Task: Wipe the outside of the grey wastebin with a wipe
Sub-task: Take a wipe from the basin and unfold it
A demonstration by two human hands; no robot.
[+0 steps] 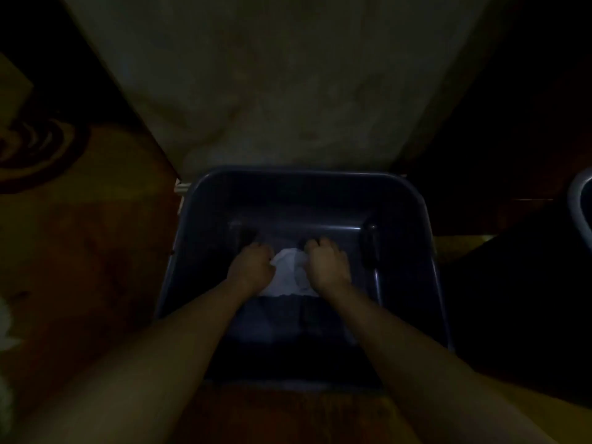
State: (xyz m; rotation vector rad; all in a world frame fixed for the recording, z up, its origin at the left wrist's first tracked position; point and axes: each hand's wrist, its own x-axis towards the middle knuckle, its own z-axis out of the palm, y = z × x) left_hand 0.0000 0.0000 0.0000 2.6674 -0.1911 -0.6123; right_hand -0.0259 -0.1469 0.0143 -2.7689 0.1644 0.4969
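Note:
The scene is very dark. The grey wastebin (pixel 205 219) fills the middle of the view, standing against a pale wall, and I look down on it from above. A white wipe (pixel 290 274) lies crumpled between my two hands, over the bin's middle. My left hand (pixel 251 267) grips the wipe's left edge with curled fingers. My right hand (pixel 326 265) is closed on its right edge. Both forearms reach in from the bottom of the view. A dark, rounded part (pixel 371 248) of the bin sits just right of my right hand.
A pale wall (pixel 288 75) rises behind the bin. Brownish floor (pixel 80 251) lies to the left, with a dark swirl-patterned object (pixel 38 149) at the far left. A curved grey rim (pixel 579 206) shows at the right edge. Something pale (pixel 6 328) sits at the lower left.

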